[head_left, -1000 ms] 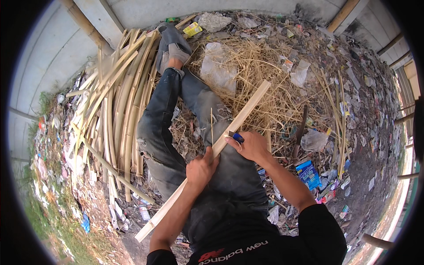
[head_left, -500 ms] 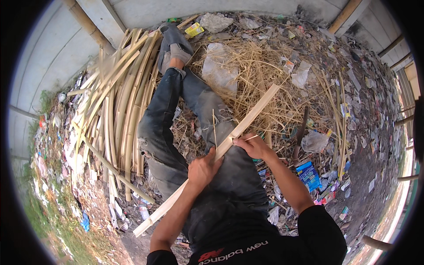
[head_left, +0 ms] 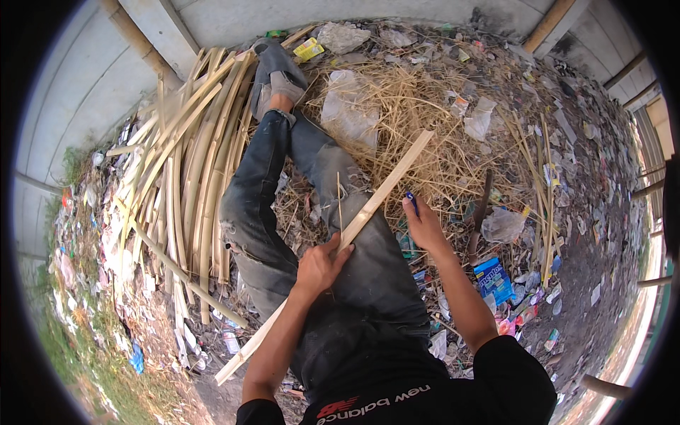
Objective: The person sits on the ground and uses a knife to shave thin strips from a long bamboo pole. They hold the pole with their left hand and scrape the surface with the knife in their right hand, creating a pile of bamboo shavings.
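A long, pale split-bamboo strip [head_left: 389, 185] lies slantwise across my thighs, from lower left up to the right. My left hand [head_left: 319, 268] is closed around it near its middle, thumb along the edge. A thin sliver [head_left: 339, 202] stands up beside the strip, just above that hand. Off to the right of the strip, apart from it, my right hand [head_left: 425, 225] is closed on a small dark-blue object [head_left: 411, 202]. Only its end shows above the fingers, so I cannot make out its kind.
A heap of bamboo strips [head_left: 205, 170] lies left of my outstretched legs [head_left: 269, 166]. Straw-like shavings [head_left: 418, 106] cover the ground ahead. Litter surrounds me, including a blue packet [head_left: 494, 281] and a dark stick [head_left: 480, 216]. A grey wall [head_left: 368, 15] stands beyond.
My right hand has come away from the strip, moving right and slightly up, and the blue object now shows in it. The strip has slid a little toward the lower left.
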{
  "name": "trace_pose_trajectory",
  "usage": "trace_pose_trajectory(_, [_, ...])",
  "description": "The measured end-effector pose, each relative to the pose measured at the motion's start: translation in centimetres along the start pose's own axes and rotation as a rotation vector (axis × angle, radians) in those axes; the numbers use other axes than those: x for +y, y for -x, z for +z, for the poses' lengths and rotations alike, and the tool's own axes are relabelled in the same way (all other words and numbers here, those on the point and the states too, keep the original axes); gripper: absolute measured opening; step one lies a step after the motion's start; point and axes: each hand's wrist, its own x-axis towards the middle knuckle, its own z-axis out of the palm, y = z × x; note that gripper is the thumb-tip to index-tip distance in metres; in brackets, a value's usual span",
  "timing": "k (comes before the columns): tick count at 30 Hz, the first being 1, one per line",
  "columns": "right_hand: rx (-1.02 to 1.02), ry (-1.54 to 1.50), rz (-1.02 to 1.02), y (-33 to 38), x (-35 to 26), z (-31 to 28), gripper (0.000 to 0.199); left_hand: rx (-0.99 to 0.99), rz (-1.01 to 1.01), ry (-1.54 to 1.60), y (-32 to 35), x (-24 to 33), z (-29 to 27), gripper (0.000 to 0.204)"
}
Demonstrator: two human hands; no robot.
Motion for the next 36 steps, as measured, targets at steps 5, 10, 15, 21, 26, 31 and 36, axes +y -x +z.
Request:
trace_pose_trajectory(5, [-0.079,0.065,-0.152,1.1,-1.5,1.1,0.046,-0.047,-0.017,0.050,-0.2,0.2,-0.6,0.055])
trace_pose_trajectory(10, [-0.189,0.229,-0.249,2.4,-2.5,3.0,0.056,-0.062,-0.008,0.107,-0.4,0.2,-0.9,0.054])
trace_pose_trajectory(15, [-0.282,0.291,-0.293,1.7,-3.2,2.9,0.062,-0.081,-0.004,0.100,-0.4,0.0,-1.0,0.053])
trace_pose_trajectory(21, [-0.326,0.304,-0.307,2.0,-4.7,2.2,0.057,-0.140,-0.067,0.185,-0.7,-0.3,-1.3,0.054])
trace_pose_trajectory(26, [-0.288,0.305,-0.318,2.5,-4.2,2.5,0.058,-0.171,-0.067,0.199,-0.8,0.4,-1.8,0.056])
trace_pose_trajectory(31, [-0.290,0.286,-0.304,2.5,-4.0,2.8,0.061,-0.155,-0.032,0.189,-0.6,-0.3,-1.3,0.054])
trace_pose_trajectory(36, [-0.329,0.290,-0.258,3.4,-5.3,3.5,0.063,-0.150,-0.056,0.206,1.5,-0.7,-2.0,0.053])
